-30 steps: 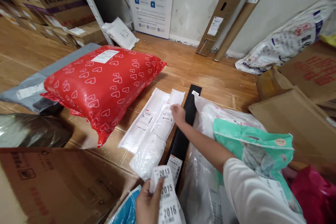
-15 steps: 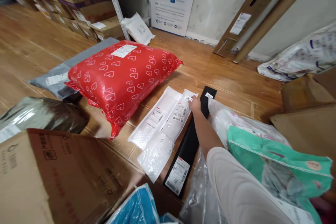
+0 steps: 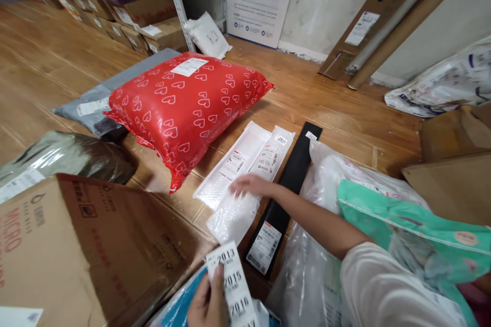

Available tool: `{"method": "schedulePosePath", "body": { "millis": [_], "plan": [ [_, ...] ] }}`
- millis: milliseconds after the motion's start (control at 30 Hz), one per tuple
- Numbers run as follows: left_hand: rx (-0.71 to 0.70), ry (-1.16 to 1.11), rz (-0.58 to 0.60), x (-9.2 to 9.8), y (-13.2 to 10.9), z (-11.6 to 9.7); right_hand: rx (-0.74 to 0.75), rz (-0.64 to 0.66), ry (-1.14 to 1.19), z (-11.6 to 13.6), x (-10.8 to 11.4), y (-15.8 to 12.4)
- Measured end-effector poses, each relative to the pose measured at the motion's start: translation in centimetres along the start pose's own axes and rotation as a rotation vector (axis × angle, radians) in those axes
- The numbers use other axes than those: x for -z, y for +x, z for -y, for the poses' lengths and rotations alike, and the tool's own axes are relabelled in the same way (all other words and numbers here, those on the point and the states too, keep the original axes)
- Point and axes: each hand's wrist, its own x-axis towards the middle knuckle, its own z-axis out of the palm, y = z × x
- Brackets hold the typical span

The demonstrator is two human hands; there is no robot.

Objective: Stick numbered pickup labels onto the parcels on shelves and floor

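Note:
My left hand (image 3: 209,301) comes in at the bottom, pinching a white strip of number stickers (image 3: 236,291) printed 2013, 2015 and 2016. My right hand (image 3: 251,185) is over a wrapped white parcel (image 3: 268,159) with a 2012 sticker at its far end; its fingers are loosely extended and hold nothing. Whether they touch the wrap I cannot tell. Just left of it lies a flat white bubble mailer (image 3: 233,161). On the right is a long black package (image 3: 293,176) with a 2011 sticker and a shipping label.
A plump red parcel (image 3: 187,112) with heart outlines lies beyond on the wooden floor. A large cardboard box (image 3: 76,245) stands at the near left. Clear plastic and a green bag (image 3: 414,230) crowd the right. Long cartons (image 3: 379,15) lean on the wall.
My right hand has left the 2012 sticker and moved back toward me and left over the wrapped parcel. My left hand with the sticker strip has come into view.

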Motion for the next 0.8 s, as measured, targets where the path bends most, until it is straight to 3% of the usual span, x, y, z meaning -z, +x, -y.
{"method": "schedulePosePath", "body": {
  "millis": [33, 100, 200, 300, 500, 800],
  "plan": [
    [-0.043, -0.001, 0.023, -0.5, 0.7, -0.8, 0.05, 0.296, 0.095, 1.3, -2.4, -0.8],
    [-0.108, -0.013, 0.073, -1.6, 2.1, -2.1, 0.141, 0.372, 0.085, 3.1, -6.2, -2.5],
    [-0.099, -0.115, 0.128, -2.7, 3.3, -3.0, 0.159, 0.049, 0.069, 4.0, -8.6, -4.1],
    [-0.071, -0.213, 0.15, -3.0, 3.1, -3.6, 0.067, -0.185, 0.205, 3.5, -8.4, -4.4],
    [-0.04, -0.241, 0.184, -3.6, 2.7, -4.8, 0.059, -0.182, 0.378, 2.7, -7.6, -3.8],
    [-0.103, -0.326, 0.253, -4.7, 4.3, -3.8, 0.04, -0.209, 0.39, 2.3, -7.4, -3.1]
  ]
}}
